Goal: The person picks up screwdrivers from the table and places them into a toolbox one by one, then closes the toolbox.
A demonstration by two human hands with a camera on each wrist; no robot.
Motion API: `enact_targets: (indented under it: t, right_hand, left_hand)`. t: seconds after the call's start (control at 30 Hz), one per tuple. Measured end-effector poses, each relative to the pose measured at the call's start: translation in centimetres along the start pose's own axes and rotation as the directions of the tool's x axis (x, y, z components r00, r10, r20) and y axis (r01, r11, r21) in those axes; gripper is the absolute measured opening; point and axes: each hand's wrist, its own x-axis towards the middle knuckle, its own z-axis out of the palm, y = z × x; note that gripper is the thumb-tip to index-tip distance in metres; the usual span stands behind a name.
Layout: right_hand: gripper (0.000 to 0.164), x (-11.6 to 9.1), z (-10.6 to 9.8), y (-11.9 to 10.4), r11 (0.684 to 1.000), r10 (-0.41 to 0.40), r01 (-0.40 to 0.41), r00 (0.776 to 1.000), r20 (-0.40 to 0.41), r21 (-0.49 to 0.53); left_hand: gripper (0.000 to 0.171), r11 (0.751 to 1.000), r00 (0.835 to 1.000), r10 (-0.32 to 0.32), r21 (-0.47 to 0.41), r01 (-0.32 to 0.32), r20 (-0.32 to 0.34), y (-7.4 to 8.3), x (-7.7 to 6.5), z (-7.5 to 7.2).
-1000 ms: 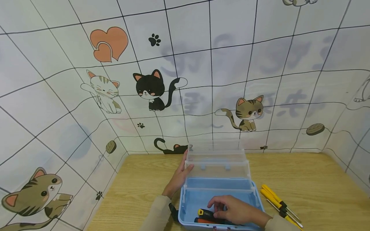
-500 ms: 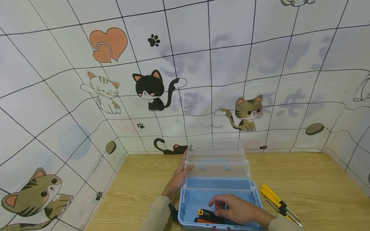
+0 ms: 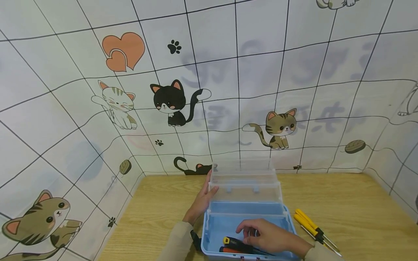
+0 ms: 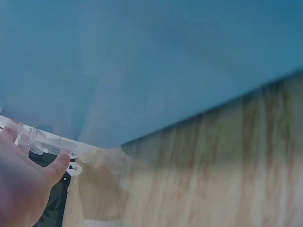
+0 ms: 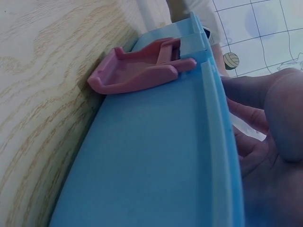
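Note:
A light blue toolbox (image 3: 222, 226) stands at the table's front with its clear lid (image 3: 245, 190) raised. My left hand (image 3: 200, 203) grips the lid's left edge, thumb in front and fingers behind. Inside the box lie a black screwdriver with a yellow end (image 3: 236, 244) and an orange-and-black handle (image 3: 230, 250). My right hand (image 3: 269, 235) hovers over them with loosely bent fingers, thumb close to the black handle, nothing seen between them. In the right wrist view, the right hand (image 5: 279, 118) is behind the box's front wall (image 5: 147, 142), its fingertips partly hidden.
Yellow screwdrivers with black collars (image 3: 306, 222) lie on the wooden table (image 3: 352, 210) right of the box. A pink latch (image 5: 137, 71) hangs from the box front. Behind the table rises a wall covering (image 3: 225, 119) printed with cats.
My right hand has eased slightly back to the right, and more of the black screwdriver and its shaft shows. The left hand and lid keep their place.

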Motion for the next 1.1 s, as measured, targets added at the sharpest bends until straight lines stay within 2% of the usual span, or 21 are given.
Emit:
enact_targets:
  t: [0.3, 0.5, 0.67, 0.8, 0.93, 1.1]
  right_hand:
    - [0.026, -0.6, -0.6, -0.9, 0.998, -0.058, 0.058, 0.998, -0.014, 0.019]
    - [0.027, -0.9, -1.3, -1.7, 0.999, -0.034, 0.035, 0.999, -0.032, 0.032]
    - [0.026, -1.4, -1.9, -2.4, 0.999, -0.046, 0.046, 0.998, -0.054, -0.002]
    - [0.026, -2.2, -2.8, -3.1, 0.995, -0.095, 0.092, 0.991, -0.096, -0.036]
    - [0.025, -2.8, -3.9, -3.8, 0.985, -0.158, 0.144, 0.974, -0.161, -0.093]
    - [0.026, -3.7, -5.0, -4.1, 0.987, -0.120, 0.091, 0.967, -0.224, -0.135]
  left_hand:
    - [0.073, 1.000, 1.000, 0.019, 0.013, -0.019, -0.002, 0.0, 0.0, 0.1]
    - [0.070, 1.000, 1.000, 0.023, 0.021, -0.023, -0.007, 0.1, 0.0, 0.1]
    - [0.066, 1.000, 1.000, 0.021, 0.014, -0.021, -0.005, 0.1, -0.1, 0.1]
    - [0.066, 1.000, 1.000, 0.020, 0.010, -0.020, -0.003, 0.1, -0.1, 0.1]
    - [0.066, 1.000, 1.000, 0.015, 0.011, -0.015, -0.004, 0.1, -0.1, 0.1]
    - [0.069, 1.000, 1.000, 0.017, 0.021, -0.017, -0.007, 0.1, -0.1, 0.1]
